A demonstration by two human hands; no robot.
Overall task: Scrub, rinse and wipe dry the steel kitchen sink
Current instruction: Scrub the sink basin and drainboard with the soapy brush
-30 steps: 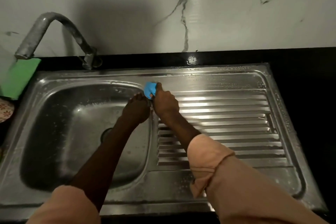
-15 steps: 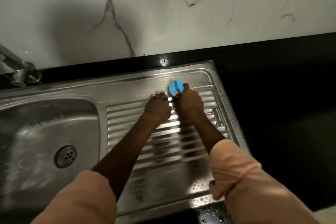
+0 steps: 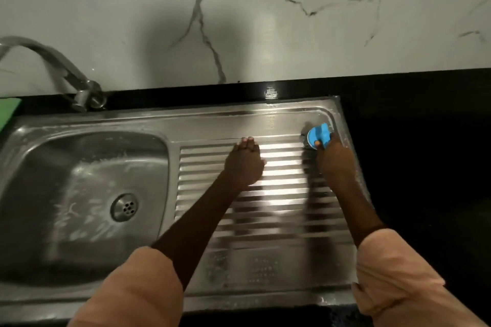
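Steel kitchen sink (image 3: 225, 121), one unit set into a black countertop (image 3: 414, 125), has one deep basin on its left side and one ribbed draining board on its right. One round drain strainer (image 3: 124, 207) sits in the basin floor, and soapy streaks smear the basin around it. One curved metal tap (image 3: 57, 66) rises from the sink's far left corner; its spout runs out past the left edge of view. One green flat thing (image 3: 8, 111) shows at that same edge, mostly cut off, so I cannot tell what it is.

Two hands work over the draining board. The right hand (image 3: 336, 160) grips one round blue scrubber (image 3: 318, 135) at the board's far right corner, fingers curled over its top; the underside against the steel is hidden and blurred. The left hand (image 3: 244, 162) rests flat on the ribs near the board's far edge, fingers straight and together, holding nothing. Two peach sleeves (image 3: 132, 289) cover the near edge of the sink. Behind stands a white marble-veined wall (image 3: 265, 21).
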